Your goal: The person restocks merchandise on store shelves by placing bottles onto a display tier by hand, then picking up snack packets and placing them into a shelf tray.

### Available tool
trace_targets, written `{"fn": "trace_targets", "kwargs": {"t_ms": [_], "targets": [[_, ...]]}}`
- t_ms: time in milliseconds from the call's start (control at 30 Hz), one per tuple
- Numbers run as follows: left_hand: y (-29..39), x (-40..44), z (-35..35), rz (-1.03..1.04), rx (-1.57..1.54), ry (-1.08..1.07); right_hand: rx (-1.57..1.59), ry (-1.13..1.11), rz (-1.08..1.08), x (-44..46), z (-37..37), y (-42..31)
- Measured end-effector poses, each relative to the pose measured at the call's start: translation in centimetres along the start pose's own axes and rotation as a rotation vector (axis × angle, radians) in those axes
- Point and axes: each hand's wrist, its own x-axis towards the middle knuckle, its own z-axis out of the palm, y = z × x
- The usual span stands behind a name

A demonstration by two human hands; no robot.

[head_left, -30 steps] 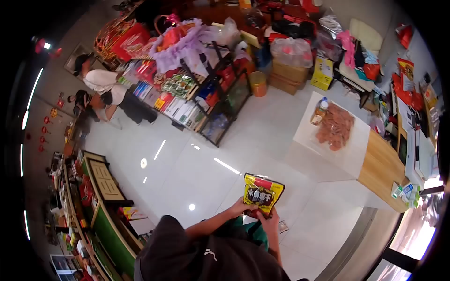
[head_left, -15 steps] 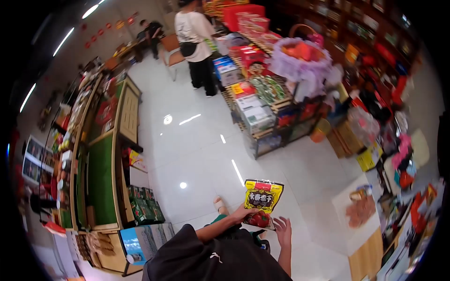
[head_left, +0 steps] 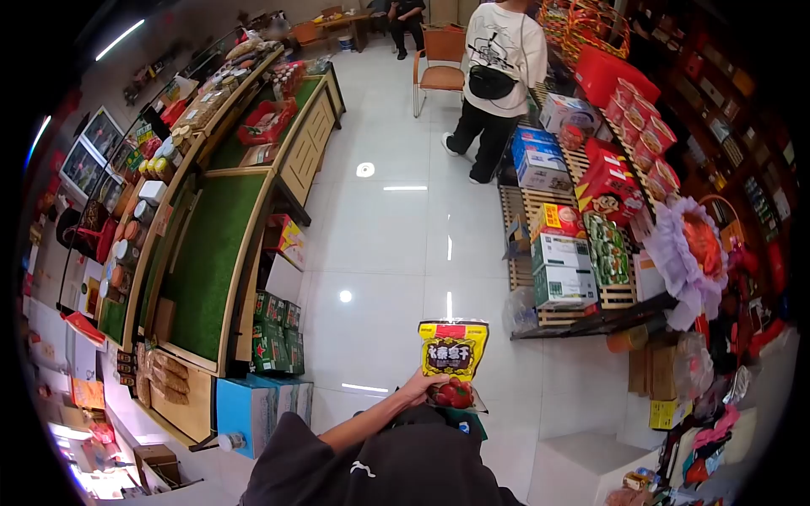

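A yellow snack bag (head_left: 454, 350) with dark lettering and red fruit printed at the bottom is upright in front of my body. My left hand (head_left: 419, 388) is closed on its lower left edge, the fingers partly hidden by the bag. My right hand is out of view. Below the bag, the dark clothing of my own body (head_left: 388, 464) fills the lower middle.
On the left stands a wooden display shelf with green lining (head_left: 211, 244) and jars along its top. Slatted racks with stacked boxes (head_left: 564, 287) line the right. A person in a white shirt (head_left: 504, 59) stands ahead, near a brown chair (head_left: 443, 76). Tiled floor (head_left: 388, 253) runs between.
The view has turned rightward relative to the aisle, which now runs straight ahead. My right hand, beside the bag earlier, has gone out of sight. The bag stays in my left hand.
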Motion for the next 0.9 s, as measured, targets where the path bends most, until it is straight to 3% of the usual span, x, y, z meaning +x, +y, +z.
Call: {"fn": "trace_targets", "kwargs": {"t_ms": [167, 300, 333, 533, 733, 900], "targets": [[5.4, 2.1, -3.4, 0.109, 0.034, 0.123, -0.034, 0.025, -0.079, 0.8, 3.1, -7.2], [10.5, 5.1, -6.2, 0.118, -0.006, 0.125, -0.055, 0.057, 0.012, 3.8, 5.8, -9.3], [12.0, 5.9, -6.0, 0.167, 0.024, 0.233, -0.073, 0.053, 0.042, 4.8, 7.0, -10.0], [22.1, 14.5, -10.3, 0.210, 0.010, 0.308, -0.234, -0.059, 0.161, 12.1, 18.3, -19.6], [32.9, 21.4, -11.3, 0.303, -0.004, 0.390, -0.317, -0.185, 0.012, 16.4, 29.2, -34.2], [39.2, 25.7, -13.6, 0.345, -0.034, 0.396, -0.431, -0.196, -0.023, 18.3, 34.1, -40.1]]}}
